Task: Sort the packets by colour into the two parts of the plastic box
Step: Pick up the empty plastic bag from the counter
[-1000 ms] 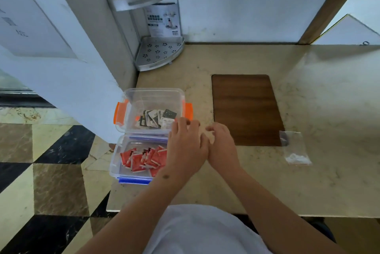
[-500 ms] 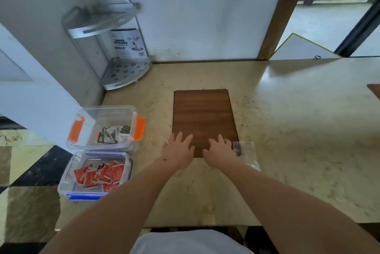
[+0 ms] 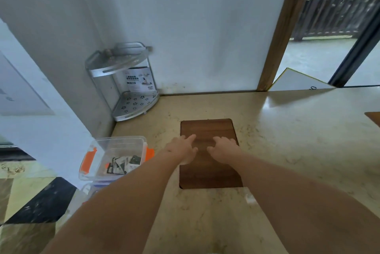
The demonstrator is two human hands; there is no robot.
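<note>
The clear plastic box [image 3: 121,142] with orange latches stands at the counter's left edge. Its far part holds several black and white packets [image 3: 125,165]. The near part is almost wholly hidden behind my left forearm. My left hand [image 3: 182,149] lies flat with straight fingers on the left side of a brown wooden board [image 3: 207,128]. Beside it my right hand [image 3: 223,148] rests on the same board with loosely bent fingers. Neither hand holds anything.
A metal corner shelf [image 3: 131,89] stands in the back left corner of the beige stone counter [image 3: 298,151]. A small clear bag [image 3: 249,199] lies near my right forearm. The counter ends at the left beside the box, above a checkered floor.
Both hands moved away from the box and forward onto the wooden board. The view tilted up, so the red packets' part slid behind my left forearm.
</note>
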